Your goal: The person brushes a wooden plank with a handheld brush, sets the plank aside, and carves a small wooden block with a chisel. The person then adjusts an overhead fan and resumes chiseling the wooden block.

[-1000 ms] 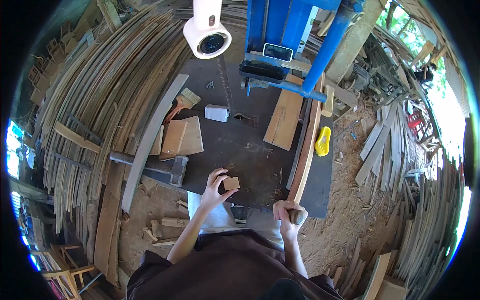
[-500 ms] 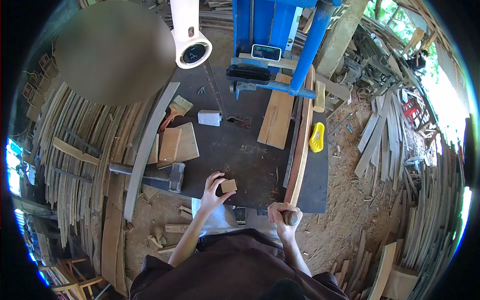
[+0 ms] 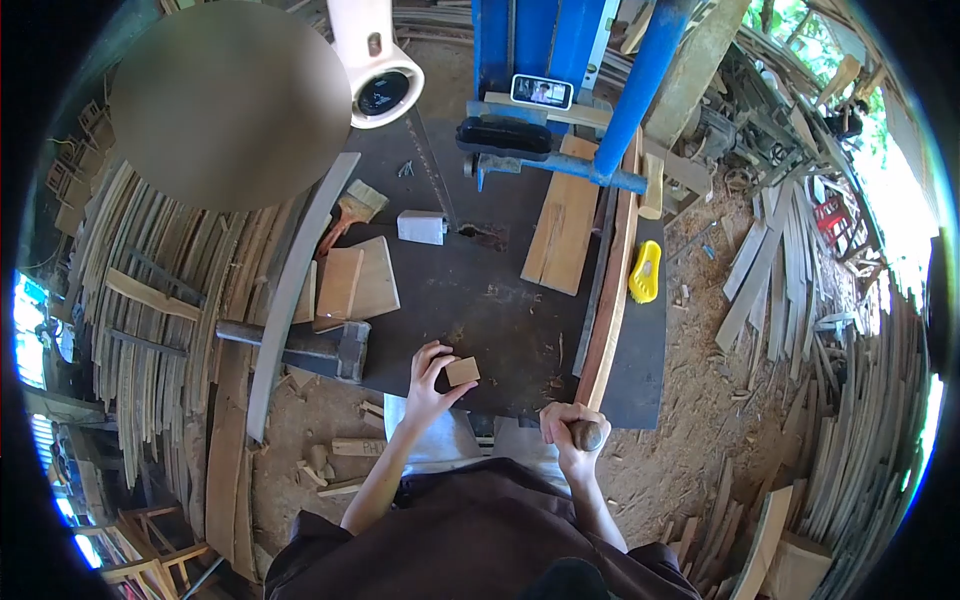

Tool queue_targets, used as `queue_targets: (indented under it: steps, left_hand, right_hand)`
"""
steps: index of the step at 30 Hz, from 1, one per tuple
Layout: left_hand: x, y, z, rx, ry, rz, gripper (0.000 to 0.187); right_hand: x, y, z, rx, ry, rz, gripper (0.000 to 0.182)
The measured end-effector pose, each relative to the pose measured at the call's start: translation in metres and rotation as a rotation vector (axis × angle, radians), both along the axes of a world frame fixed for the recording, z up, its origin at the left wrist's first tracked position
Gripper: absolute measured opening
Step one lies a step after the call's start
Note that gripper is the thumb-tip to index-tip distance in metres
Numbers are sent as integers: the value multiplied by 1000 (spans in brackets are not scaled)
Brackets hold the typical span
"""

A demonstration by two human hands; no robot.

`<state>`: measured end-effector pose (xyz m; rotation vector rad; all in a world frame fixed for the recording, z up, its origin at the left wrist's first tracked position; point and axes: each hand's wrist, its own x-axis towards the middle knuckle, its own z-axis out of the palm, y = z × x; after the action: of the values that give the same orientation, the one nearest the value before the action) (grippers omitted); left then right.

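My left hand (image 3: 430,382) has its thumb and fingers around a small wooden block (image 3: 463,372) at the near edge of the dark machine table (image 3: 480,330). My right hand (image 3: 570,425) is wrapped round a wooden handle (image 3: 588,435) with a rounded end pointing up toward me. What the handle belongs to is hidden beneath the hand. Just beyond that hand, the end of a long wooden strip (image 3: 606,335) runs along the table's right side.
A saw blade (image 3: 432,165) drops into the table slot beside a white block (image 3: 421,227). A hammer (image 3: 350,352), a brush (image 3: 360,203) and flat boards (image 3: 375,285) lie left. At right are a plank (image 3: 562,225) and a yellow object (image 3: 645,272). Stacked timber surrounds the table.
The view has shifted slightly, so the table items sit a little further right. The phone's screen now shows a picture. Both hands keep their grips in nearly the same places.
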<state>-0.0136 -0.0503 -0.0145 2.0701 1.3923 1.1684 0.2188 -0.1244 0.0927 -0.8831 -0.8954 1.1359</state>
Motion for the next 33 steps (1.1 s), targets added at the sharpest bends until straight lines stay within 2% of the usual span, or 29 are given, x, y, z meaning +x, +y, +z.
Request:
queue_targets:
  steps: [6, 10, 16, 21, 26, 31, 33]
  left_hand:
    - [38, 4, 6, 61, -15, -49, 50]
    - [60, 10, -2, 43, 42, -166, 52]
    - [60, 13, -1, -97, 0, -162, 57]
    - [58, 14, -3, -116, 3, -202, 53]
    - [59, 15, -5, -136, -42, -194, 50]
    - [57, 13, -7, -169, -62, -200, 51]
    - [57, 13, -7, -183, -53, -208, 52]
  right_hand:
    - [18, 1, 4, 113, -67, -43, 8]
    - [28, 8, 6, 157, 10, -45, 12]
    - [35, 27, 15, 279, -121, -7, 12]
    - [29, 38, 18, 389, -49, -22, 12]
    - [20, 44, 19, 293, 14, -142, 14]
    - [19, 47, 41, 441, -27, 2, 11]
    - [10, 56, 33, 390, -32, -10, 11]
